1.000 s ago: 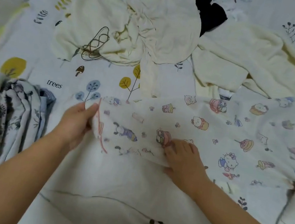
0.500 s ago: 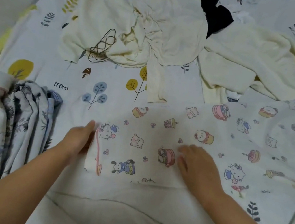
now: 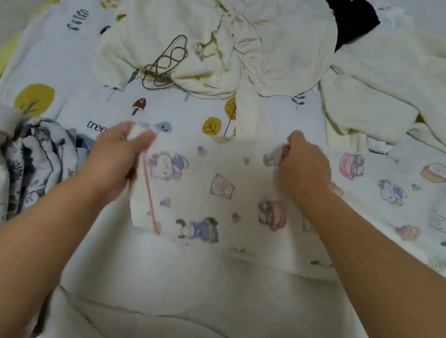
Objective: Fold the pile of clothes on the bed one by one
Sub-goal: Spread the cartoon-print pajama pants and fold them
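The cartoon-print garment (image 3: 212, 193) lies long from left to right on the bed (image 3: 67, 66), its far edge pinched by the left hand (image 3: 116, 154) and right hand (image 3: 303, 168), near edge toward the person.

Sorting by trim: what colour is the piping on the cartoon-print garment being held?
Pink piping, head view.

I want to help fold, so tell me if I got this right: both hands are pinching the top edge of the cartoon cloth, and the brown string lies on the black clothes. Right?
Not quite. The brown string lies on the cream clothes, not the black clothes; the head view shows it. The left hand and right hand do pinch the top edge of the cartoon cloth.
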Demonstrator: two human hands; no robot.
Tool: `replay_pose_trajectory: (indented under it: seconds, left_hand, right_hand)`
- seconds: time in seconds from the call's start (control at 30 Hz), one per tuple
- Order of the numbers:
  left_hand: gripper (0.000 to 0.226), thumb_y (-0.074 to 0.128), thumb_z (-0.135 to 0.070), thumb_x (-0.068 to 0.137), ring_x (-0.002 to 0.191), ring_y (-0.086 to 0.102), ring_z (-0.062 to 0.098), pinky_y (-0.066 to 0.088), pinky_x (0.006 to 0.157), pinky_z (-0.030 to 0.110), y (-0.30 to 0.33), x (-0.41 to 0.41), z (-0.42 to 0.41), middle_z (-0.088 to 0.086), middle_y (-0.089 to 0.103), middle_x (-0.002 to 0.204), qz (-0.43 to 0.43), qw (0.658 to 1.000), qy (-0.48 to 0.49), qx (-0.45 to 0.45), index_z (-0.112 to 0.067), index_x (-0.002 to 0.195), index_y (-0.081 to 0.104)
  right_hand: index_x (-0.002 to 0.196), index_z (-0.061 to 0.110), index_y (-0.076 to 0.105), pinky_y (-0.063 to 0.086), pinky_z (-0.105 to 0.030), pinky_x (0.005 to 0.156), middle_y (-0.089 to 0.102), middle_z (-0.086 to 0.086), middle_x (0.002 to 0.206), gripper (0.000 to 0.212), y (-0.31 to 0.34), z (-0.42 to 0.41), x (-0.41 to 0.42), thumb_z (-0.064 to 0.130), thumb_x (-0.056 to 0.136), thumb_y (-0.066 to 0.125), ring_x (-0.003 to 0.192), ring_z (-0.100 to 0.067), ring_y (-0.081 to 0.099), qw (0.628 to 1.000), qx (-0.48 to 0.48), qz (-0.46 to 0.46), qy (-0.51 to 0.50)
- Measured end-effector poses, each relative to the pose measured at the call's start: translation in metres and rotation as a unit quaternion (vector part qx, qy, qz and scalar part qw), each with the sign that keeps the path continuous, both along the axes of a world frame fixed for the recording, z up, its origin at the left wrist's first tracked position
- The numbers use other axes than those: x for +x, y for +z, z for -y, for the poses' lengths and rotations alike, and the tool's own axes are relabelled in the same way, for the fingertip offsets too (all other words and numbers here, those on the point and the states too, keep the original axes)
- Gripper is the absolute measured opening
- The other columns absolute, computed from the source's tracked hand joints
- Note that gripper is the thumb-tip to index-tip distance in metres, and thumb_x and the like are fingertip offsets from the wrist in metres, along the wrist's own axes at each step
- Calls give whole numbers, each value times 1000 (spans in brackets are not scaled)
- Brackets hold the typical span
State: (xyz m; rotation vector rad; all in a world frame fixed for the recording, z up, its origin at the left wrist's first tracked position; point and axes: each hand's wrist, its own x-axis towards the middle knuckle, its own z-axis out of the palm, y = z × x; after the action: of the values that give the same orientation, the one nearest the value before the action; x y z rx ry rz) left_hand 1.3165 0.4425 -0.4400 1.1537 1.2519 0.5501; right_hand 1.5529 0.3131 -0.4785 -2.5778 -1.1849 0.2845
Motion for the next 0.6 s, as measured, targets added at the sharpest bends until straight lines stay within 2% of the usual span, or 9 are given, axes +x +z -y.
replay_pose_trajectory:
  seconds: [0.1,0.17,0.23,0.3,0.33,0.4,0.5,0.53,0.6]
  left_hand:
    - [16,56,-17,89,42,50,9,42,41,21,12,2,-21,-5,57,56,-15,981,127,147,-21,73,55]
    - [6,55,-14,90,40,51,12,46,42,23,6,11,-22,-6,57,58,-12,981,132,145,-18,89,51]
    - [23,52,-19,93,65,57,19,50,66,32,-8,19,-13,-2,58,84,-68,985,94,128,-16,114,44]
    - [39,49,-31,94,89,54,21,40,81,31,-29,20,-2,-1,52,101,-213,966,-8,144,-12,127,40]
    - [40,47,-36,94,94,54,22,39,83,30,-37,20,6,0,53,103,-252,957,-63,127,-11,126,43]
    - [35,50,-36,93,96,57,25,44,87,33,-51,18,19,2,58,104,-268,951,-137,73,-11,118,49]
    - [26,59,-13,88,92,60,30,50,85,41,-55,11,16,11,61,105,-284,951,-111,49,-10,111,47]
    - [28,59,-7,86,89,60,31,50,81,40,-54,7,12,15,61,105,-311,943,-100,64,-10,111,46]
    - [35,56,-4,83,92,57,39,44,74,39,-50,-1,3,24,57,106,-402,900,-94,136,-7,116,42]
  right_hand:
    - [119,9,44,28,-29,57,41,3,64,27,3,-18,-3,7,93,36,66,-24,48,993,101,-46,-31]
    - [140,13,31,34,-32,66,51,-2,84,45,1,-21,-10,13,96,40,83,-24,51,995,67,-70,-9]
    - [147,14,18,38,-33,80,49,-10,118,58,-5,-13,-18,18,95,43,106,-26,47,1000,1,-3,16]
    - [148,14,15,35,-36,96,35,-15,140,64,-11,0,-24,23,93,46,126,-28,37,998,-25,51,20]
    - [149,14,14,31,-40,104,27,-16,147,65,-14,7,-28,27,94,46,134,-30,28,997,-44,53,19]
    - [149,18,9,17,-46,113,11,-15,154,63,-21,22,-33,36,97,39,142,-29,10,992,-119,21,19]
    - [150,22,1,7,-51,114,-2,-11,157,62,-35,39,-36,48,99,23,144,-28,-4,974,-222,-13,50]
    - [150,22,1,5,-52,114,-3,-11,157,63,-36,42,-37,49,98,22,144,-28,-4,974,-217,-11,59]
    - [150,21,6,3,-53,113,1,-13,157,64,-35,43,-42,49,97,25,145,-31,-2,986,-159,16,54]
